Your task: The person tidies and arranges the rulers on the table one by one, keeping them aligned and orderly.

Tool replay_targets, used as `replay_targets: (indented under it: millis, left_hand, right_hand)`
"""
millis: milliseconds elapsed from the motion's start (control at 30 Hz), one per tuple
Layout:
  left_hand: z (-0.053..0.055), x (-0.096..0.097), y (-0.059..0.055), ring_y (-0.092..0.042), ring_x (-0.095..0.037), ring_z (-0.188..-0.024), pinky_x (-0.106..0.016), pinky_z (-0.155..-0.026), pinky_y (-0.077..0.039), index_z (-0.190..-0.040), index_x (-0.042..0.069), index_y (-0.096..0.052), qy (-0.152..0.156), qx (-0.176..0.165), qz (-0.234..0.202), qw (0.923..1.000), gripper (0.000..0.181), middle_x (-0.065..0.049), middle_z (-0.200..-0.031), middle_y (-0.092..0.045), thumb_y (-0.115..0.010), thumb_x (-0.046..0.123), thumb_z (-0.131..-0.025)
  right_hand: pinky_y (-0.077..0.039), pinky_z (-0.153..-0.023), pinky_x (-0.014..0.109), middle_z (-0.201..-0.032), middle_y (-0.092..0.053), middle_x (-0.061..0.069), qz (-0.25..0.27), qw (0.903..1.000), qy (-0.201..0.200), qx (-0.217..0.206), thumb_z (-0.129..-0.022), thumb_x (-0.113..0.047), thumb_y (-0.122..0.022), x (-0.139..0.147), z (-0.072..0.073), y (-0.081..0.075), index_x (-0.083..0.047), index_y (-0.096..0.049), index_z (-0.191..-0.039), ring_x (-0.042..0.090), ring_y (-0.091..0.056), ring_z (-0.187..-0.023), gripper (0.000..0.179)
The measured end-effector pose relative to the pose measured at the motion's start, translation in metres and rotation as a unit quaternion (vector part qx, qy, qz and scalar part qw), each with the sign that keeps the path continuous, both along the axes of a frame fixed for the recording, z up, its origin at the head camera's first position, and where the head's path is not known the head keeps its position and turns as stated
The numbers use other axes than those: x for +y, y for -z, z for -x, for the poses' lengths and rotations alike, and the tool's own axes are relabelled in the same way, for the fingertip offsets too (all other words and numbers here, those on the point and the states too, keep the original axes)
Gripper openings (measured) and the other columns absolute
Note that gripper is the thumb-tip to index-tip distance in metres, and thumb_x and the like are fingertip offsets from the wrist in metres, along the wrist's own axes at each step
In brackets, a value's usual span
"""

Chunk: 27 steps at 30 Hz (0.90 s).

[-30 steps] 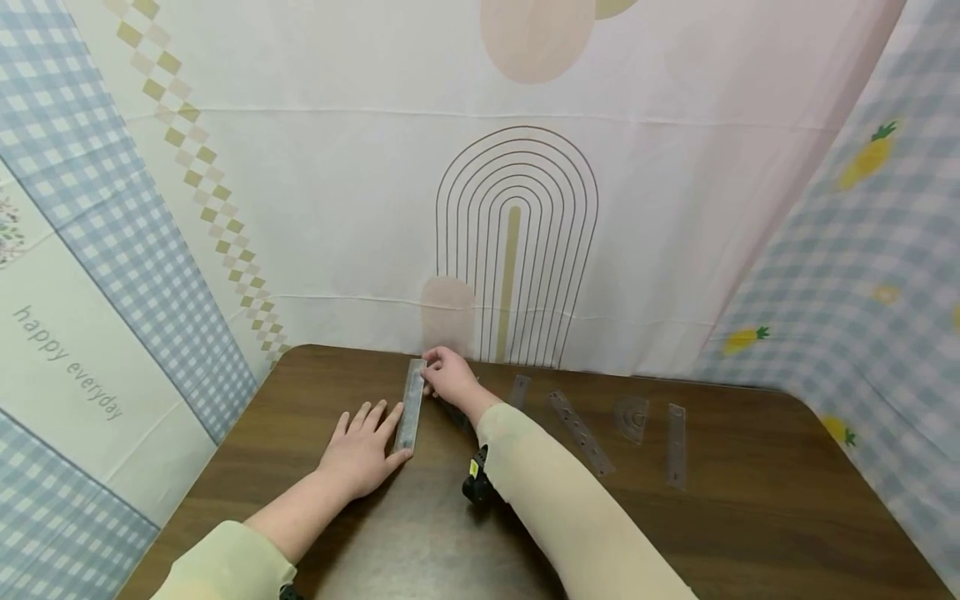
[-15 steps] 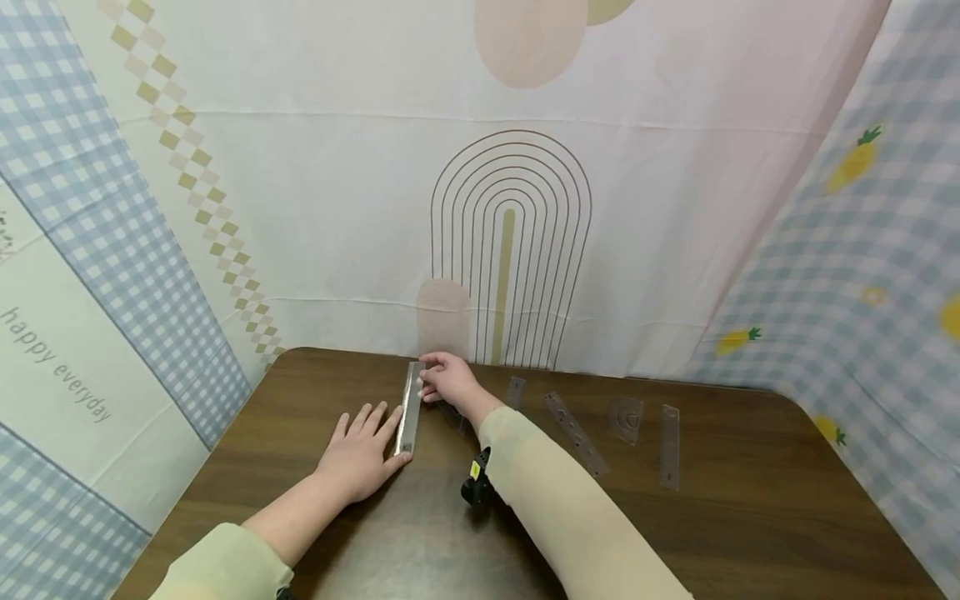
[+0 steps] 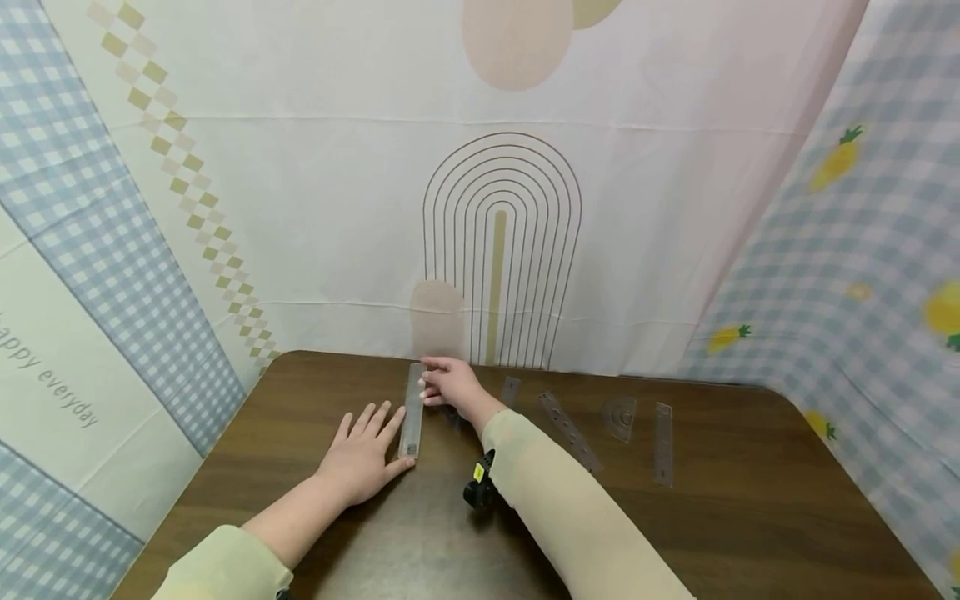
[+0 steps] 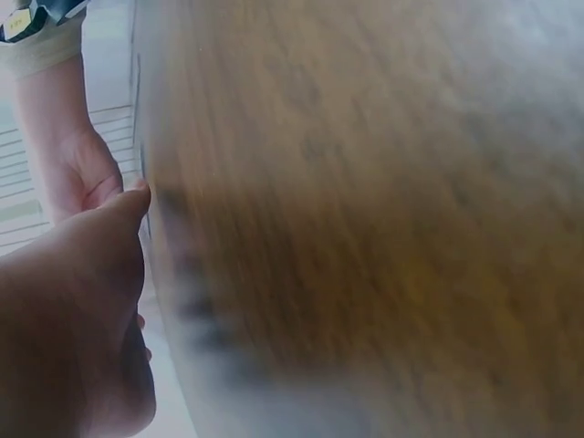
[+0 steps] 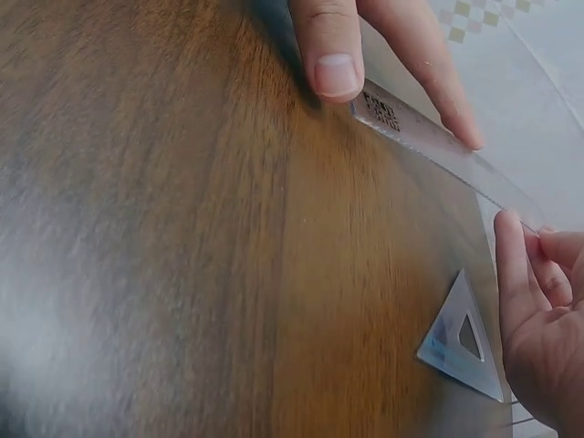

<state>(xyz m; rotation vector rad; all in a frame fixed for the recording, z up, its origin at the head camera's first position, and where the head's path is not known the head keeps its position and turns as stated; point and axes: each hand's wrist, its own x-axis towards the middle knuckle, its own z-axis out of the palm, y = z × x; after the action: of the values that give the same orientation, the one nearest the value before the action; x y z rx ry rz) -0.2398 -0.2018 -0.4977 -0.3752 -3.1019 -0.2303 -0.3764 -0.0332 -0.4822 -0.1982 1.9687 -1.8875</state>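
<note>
A clear ruler [image 3: 411, 417] lies lengthwise towards the back of the table, left of centre. My left hand [image 3: 358, 458] is spread beside it, fingers straight. Its index fingertip and thumb touch the ruler's left edge and near end. At the far end my right hand [image 3: 452, 387] pinches the ruler between thumb and fingers. The right wrist view shows the printed square code on the near end of the ruler [image 5: 424, 132], by the left thumb. A clear set square [image 5: 447, 338] lies close to my right hand; in the head view that hand and wrist partly hide it.
To the right on the brown table [image 3: 750, 517] lie a short clear strip [image 3: 511, 390], a slanted strip with holes [image 3: 570, 431], a clear protractor [image 3: 619, 419] and another clear ruler [image 3: 663, 446]. A printed cloth [image 3: 337, 208] hangs along the table's back edge.
The head view has turned slightly to the right. Against the table, both hands and the ruler have shifted a little rightwards, and the ruler's near end has swung slightly right. The other pieces lie still.
</note>
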Motion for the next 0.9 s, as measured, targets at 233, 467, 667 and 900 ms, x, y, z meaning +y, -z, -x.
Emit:
replay_targets:
  millis: [233, 467, 667, 900]
  left_hand:
    - [-0.002, 0.004, 0.001, -0.019, -0.038, -0.149, -0.061, -0.116, -0.011, -0.159, 0.019, -0.026, 0.012, 0.020, -0.006, 0.9997, 0.084, -0.014, -0.162, -0.026, -0.050, 0.066, -0.094]
    - [-0.003, 0.007, -0.001, -0.018, -0.036, -0.149, -0.060, -0.117, -0.011, -0.159, 0.020, -0.025, 0.021, 0.023, -0.003, 0.9995, 0.086, -0.012, -0.162, -0.024, -0.048, 0.069, -0.093]
    - [-0.008, 0.014, -0.012, -0.018, -0.036, -0.149, -0.059, -0.117, -0.012, -0.159, 0.019, -0.025, 0.032, 0.015, 0.019, 0.9992, 0.086, -0.013, -0.163, -0.023, -0.050, 0.067, -0.093]
    - [-0.015, 0.018, -0.014, -0.020, -0.036, -0.149, -0.059, -0.117, -0.012, -0.159, 0.018, -0.027, 0.050, 0.028, 0.021, 0.9982, 0.086, -0.013, -0.162, -0.025, -0.049, 0.068, -0.093]
  right_hand:
    - [-0.060, -0.070, 0.033, -0.107, -0.067, 0.014, 0.006, 1.0000, 0.002, 0.000, -0.101, -0.008, -0.056, 0.009, -0.003, 0.000, -0.009, -0.058, -0.140, 0.017, -0.065, -0.072, 0.039]
    - [-0.060, -0.068, 0.033, -0.110, -0.067, 0.012, 0.010, 0.9999, 0.008, -0.004, -0.101, -0.007, -0.056, 0.020, -0.007, 0.000, -0.009, -0.057, -0.141, 0.017, -0.065, -0.072, 0.040]
    - [-0.060, -0.070, 0.033, -0.110, -0.067, 0.012, 0.011, 0.9998, 0.015, -0.002, -0.101, -0.009, -0.057, 0.028, -0.013, -0.001, -0.010, -0.057, -0.141, 0.017, -0.065, -0.073, 0.040]
    - [-0.060, -0.072, 0.034, -0.112, -0.065, 0.013, 0.023, 0.9996, 0.017, -0.007, -0.101, -0.009, -0.056, 0.038, -0.024, -0.001, -0.007, -0.052, -0.144, 0.017, -0.066, -0.075, 0.043]
